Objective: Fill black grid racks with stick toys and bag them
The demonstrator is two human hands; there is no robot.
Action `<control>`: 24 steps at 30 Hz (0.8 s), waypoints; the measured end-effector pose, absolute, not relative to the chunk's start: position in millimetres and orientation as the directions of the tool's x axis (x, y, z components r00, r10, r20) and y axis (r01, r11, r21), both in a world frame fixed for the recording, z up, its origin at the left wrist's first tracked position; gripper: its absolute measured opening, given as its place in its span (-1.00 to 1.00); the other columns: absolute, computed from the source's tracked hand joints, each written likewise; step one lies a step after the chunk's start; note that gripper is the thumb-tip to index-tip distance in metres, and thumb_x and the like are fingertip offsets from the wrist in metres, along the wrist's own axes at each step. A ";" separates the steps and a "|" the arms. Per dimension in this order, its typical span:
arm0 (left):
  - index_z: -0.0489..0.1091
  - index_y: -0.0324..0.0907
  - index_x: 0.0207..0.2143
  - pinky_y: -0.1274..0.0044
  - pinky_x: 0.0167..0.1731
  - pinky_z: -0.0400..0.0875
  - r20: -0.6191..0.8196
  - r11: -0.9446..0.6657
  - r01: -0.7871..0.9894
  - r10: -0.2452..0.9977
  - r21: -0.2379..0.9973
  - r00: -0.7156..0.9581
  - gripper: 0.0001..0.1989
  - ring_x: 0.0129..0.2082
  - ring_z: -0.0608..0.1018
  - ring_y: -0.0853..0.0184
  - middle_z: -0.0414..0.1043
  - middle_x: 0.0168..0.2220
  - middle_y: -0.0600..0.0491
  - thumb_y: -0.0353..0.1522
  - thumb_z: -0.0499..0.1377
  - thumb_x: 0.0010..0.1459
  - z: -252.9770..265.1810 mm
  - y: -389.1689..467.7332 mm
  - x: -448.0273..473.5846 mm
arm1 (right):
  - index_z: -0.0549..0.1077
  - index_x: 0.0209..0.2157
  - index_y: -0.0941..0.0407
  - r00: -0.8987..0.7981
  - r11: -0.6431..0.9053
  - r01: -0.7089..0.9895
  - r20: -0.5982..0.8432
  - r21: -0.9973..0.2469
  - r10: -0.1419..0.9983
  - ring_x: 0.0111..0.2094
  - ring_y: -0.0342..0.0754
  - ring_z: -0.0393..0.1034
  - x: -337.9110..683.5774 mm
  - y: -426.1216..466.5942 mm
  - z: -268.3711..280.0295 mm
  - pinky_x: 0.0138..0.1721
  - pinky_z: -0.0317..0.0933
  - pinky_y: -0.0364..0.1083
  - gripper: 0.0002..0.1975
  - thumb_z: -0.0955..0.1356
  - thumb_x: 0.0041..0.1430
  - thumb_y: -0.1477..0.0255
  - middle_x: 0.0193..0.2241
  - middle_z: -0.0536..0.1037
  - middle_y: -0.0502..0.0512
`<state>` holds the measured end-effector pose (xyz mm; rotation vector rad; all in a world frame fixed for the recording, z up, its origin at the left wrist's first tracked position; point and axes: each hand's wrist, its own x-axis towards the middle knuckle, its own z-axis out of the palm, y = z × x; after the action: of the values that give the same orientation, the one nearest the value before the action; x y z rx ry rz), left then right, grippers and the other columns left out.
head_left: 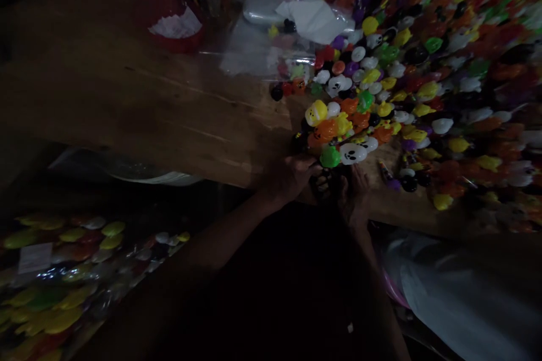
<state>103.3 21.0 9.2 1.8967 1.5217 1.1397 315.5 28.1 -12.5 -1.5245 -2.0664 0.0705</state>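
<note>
At the near edge of the wooden table, both hands close in on a bunch of figure-topped sticks (326, 131), with pumpkin, skull, yellow and green heads pointing away from me. My left hand (294, 177) is curled against the bunch's left side, just below a green head (329, 156). On the other side my right hand (355, 194) presses its fingers to the lower end, under a white skull head (353, 153). Dim light hides the sticks' lower parts and most fingertips. One loose stick with a purple top (393, 184) lies right of my right hand.
A large pile of colourful figure tops (457, 90) covers the table's right side. Clear plastic bags (254, 48) and a red bowl with white paper (178, 25) are farther back. Bagged figures (63, 282) sit low at left; a pale sack (449, 293) stands at lower right.
</note>
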 end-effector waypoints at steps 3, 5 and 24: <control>0.57 -0.17 -0.31 0.56 -0.34 0.41 0.275 -0.237 0.606 0.961 0.759 0.031 -0.87 -0.28 0.67 0.30 0.65 -0.27 -0.01 -0.33 0.27 0.31 12.6 21.1 104.1 | 0.41 0.23 0.20 -0.132 0.297 0.881 0.412 -0.369 0.902 0.31 0.17 0.31 312.4 21.3 -20.0 0.38 0.05 0.35 -0.49 0.17 0.40 0.28 0.21 0.49 0.40; 0.57 -0.17 -0.30 0.55 -0.36 0.41 0.247 -0.203 0.615 0.969 0.762 0.014 -0.88 -0.29 0.67 0.29 0.65 -0.28 -0.02 -0.35 0.27 0.31 14.2 21.1 103.5 | 0.41 0.23 0.17 -0.063 0.242 0.898 0.436 -0.367 0.898 0.31 0.17 0.31 309.3 18.1 -28.7 0.38 0.03 0.38 -0.50 0.17 0.39 0.29 0.21 0.49 0.38; 0.35 -0.16 0.18 0.31 0.27 0.37 0.690 -0.448 0.609 0.683 0.654 -0.239 -0.53 0.24 0.47 0.16 0.45 0.19 -0.17 -0.13 0.22 0.32 50.7 -8.1 73.8 | 0.35 0.25 0.17 0.109 0.332 0.741 0.593 -0.583 0.798 0.36 0.10 0.20 313.8 49.5 47.7 0.36 0.12 0.18 -0.46 0.13 0.45 0.15 0.29 0.35 0.37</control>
<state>73.8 -8.1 50.7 1.8973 1.6153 1.8080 313.8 49.5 47.7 -1.4136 -1.6331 0.0737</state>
